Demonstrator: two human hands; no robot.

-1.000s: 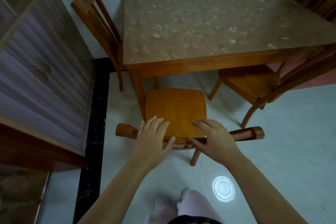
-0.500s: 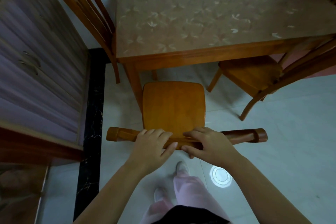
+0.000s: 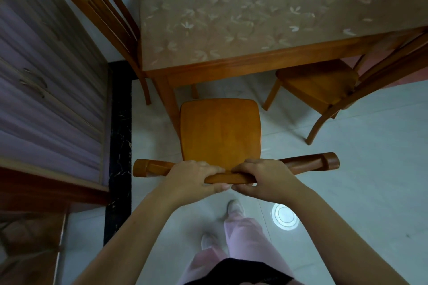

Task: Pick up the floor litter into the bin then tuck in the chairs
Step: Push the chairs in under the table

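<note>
Both forearms reach forward and down, converging on the curved top rail (image 3: 308, 164) of the orange-brown wooden chair (image 3: 220, 129). The left hand (image 3: 194, 174) and right hand (image 3: 266, 176) lie side by side at mid-rail, fingers curled over its far face and thumbs beneath, the thumb tips almost meeting. We read both as closed grips on the rail. The seat faces the wooden table with a floral-patterned top (image 3: 254, 63), its front edge just short of the tabletop, beside a table leg. The chair's legs are hidden from us under the seat and hands. A second wooden chair (image 3: 317, 83), at right, is cut off by the frame.
</note>
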